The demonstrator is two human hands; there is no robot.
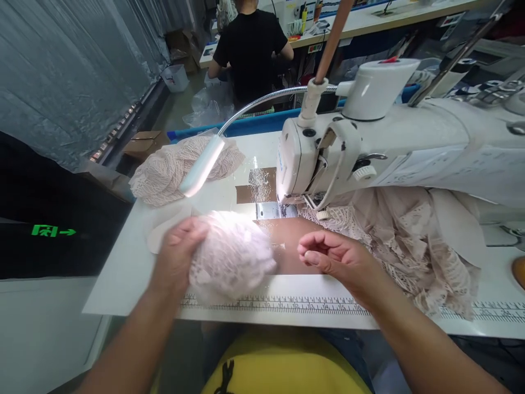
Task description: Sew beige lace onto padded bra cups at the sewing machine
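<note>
My left hand (177,253) is closed on a bunched piece of pale lace fabric (232,258), held just above the white sewing table (123,268) under the lamp's glare. My right hand (332,258) hovers to the right of it, its fingers curled inward in a loose pinch; whether anything lies in them I cannot make out. Behind my hands stands the white sewing machine (369,148), its needle area (287,210) just beyond my right hand. A heap of beige lace (414,246) lies under the machine arm, right of my right hand.
A gooseneck lamp (203,164) hangs over a second lace pile (172,169) at the table's back left. A printed ruler (311,309) runs along the front edge. A person in a black shirt (250,49) works at a far bench. Cardboard boxes (143,143) sit on the floor at left.
</note>
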